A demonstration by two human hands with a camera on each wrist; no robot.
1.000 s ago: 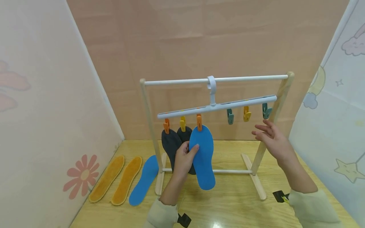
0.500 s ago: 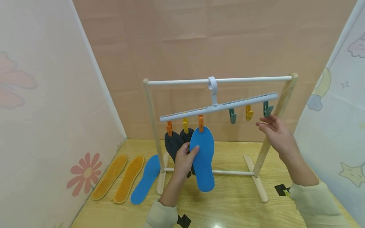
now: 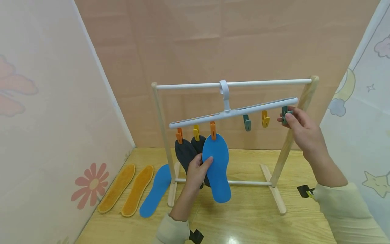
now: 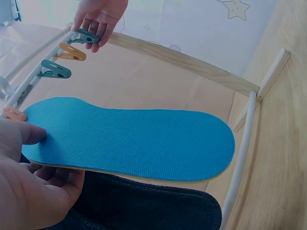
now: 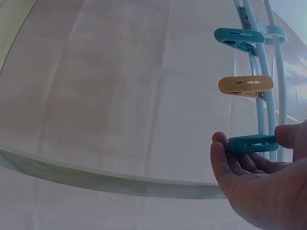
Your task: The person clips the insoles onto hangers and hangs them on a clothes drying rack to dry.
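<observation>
- Right hand up at the far right end of the clip hanger — thumb and fingers pinching the teal end clip, last peg on that side.
- Left hand low, left of the hanger's middle, thumb and fingers holding the edge of the hanging blue insole.
- Hanging blue insole pegged by an orange clip, long axis straight down from the hanger; two dark insoles just behind it.
- Hanger tilted, right end higher, hooked on the white rail of the wooden rack.
- Between the two hands, bare pegs — a teal clip and a yellow clip.
- On the counter, left of the hanger: a second blue insole and two orange insoles, lying flat, nearer the left hand.
</observation>
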